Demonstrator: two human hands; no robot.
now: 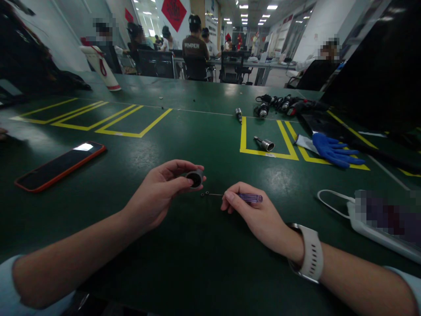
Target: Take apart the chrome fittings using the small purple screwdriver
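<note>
My left hand (161, 188) is closed on a short grey hollow cylinder (199, 176), thumb at its rim, its dark opening turned towards me. To the right, my right hand (245, 206) grips a thin screwdriver (252, 198) with a clear purple handle, pointing left. By the screwdriver's tip is a tiny dark ring-like piece (207, 192). A second tiny dark piece (202, 195) is just left of it, below the cylinder. Whether the tip touches the nearer piece I cannot tell.
Yellow tape outlines mark the green table (204, 263). Farther off lie a metal socket bit (265, 144), another bit (238, 115) and cabled tools (279, 104). A phone (62, 166) is at left; a blue glove (333, 149) and white-cased device (378, 224) are at right.
</note>
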